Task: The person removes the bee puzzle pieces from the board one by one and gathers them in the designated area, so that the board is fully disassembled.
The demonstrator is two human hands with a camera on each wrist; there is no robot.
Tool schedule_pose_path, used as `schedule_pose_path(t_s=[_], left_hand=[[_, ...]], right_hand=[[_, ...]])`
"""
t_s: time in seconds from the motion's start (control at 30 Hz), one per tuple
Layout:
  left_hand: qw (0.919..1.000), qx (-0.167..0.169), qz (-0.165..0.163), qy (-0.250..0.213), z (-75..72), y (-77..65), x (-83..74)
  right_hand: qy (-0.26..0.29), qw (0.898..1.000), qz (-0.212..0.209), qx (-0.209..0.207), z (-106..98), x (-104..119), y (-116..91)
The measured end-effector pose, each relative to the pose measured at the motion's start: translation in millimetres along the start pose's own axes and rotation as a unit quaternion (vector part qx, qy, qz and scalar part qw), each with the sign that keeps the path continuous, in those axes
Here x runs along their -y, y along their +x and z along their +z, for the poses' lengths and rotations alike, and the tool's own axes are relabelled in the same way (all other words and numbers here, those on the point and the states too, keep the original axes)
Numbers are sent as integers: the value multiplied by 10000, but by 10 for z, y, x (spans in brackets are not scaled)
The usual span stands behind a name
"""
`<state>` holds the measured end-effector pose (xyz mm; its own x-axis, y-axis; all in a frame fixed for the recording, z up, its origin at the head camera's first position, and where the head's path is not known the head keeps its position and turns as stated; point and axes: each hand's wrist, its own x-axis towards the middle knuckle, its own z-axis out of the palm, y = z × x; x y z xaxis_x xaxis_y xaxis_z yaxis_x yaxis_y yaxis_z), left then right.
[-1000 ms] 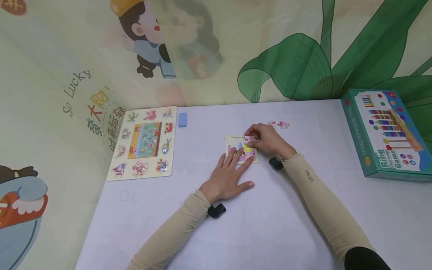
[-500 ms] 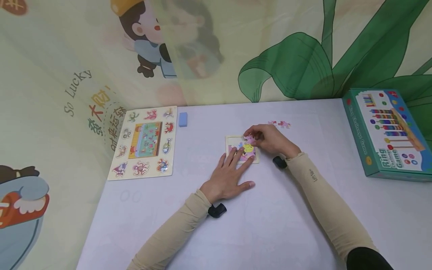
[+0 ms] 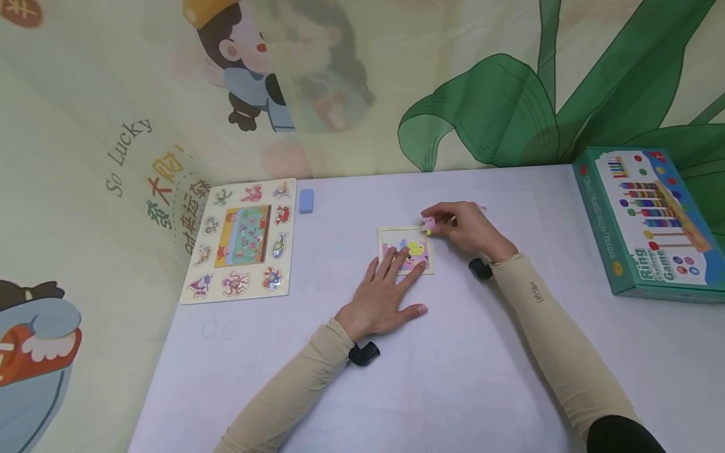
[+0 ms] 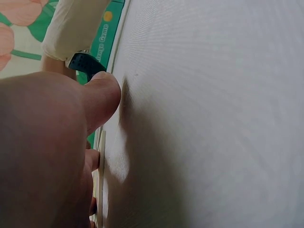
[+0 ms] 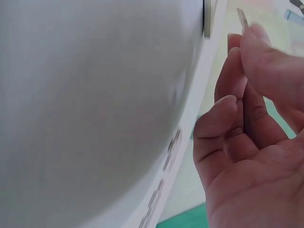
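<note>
A small jigsaw tray (image 3: pixel 393 236) lies on the white table, partly filled with pink, yellow and blue puzzle pieces. My left hand (image 3: pixel 381 303) lies with fingers spread, its fingertips resting on the tray's near part and hiding some of the picture. Just above the tray's upper right corner, my right hand (image 3: pixel 469 228) pinches a pink puzzle piece (image 3: pixel 427 224) between thumb and fingers. In the right wrist view the held piece (image 5: pixel 242 20) shows edge-on at the fingertips. Loose puzzle pieces (image 5: pixel 172 149) lie on the table beside the right hand, which mostly hides them in the head view.
A larger board of sea-animal pictures (image 3: pixel 235 289) lies at the left, with a blue block (image 3: pixel 306 201) next to its upper right corner. On the right stands a green game box (image 3: pixel 651 226). A printed cloth (image 3: pixel 351 151) hangs along the table's back edge.
My right hand has lifted the pink piece from the tray's upper right corner and moved slightly up and right, covering most of the loose pieces. The left hand has stayed in place.
</note>
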<state>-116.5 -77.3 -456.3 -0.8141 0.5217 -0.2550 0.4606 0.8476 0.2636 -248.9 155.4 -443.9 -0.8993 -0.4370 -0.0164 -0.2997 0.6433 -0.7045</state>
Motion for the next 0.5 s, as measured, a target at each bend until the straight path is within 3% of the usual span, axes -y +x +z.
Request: schedule_pose_path(t_s=[0.2,0.5], left_hand=[[10000,-16,-18,18,16,1,3],[10000,-48,33,1,-5,-7,0]], right_hand=[[123,9989,255,-369,-173,-155,-73],[165,9926,866,-831,-621,-455,-280]])
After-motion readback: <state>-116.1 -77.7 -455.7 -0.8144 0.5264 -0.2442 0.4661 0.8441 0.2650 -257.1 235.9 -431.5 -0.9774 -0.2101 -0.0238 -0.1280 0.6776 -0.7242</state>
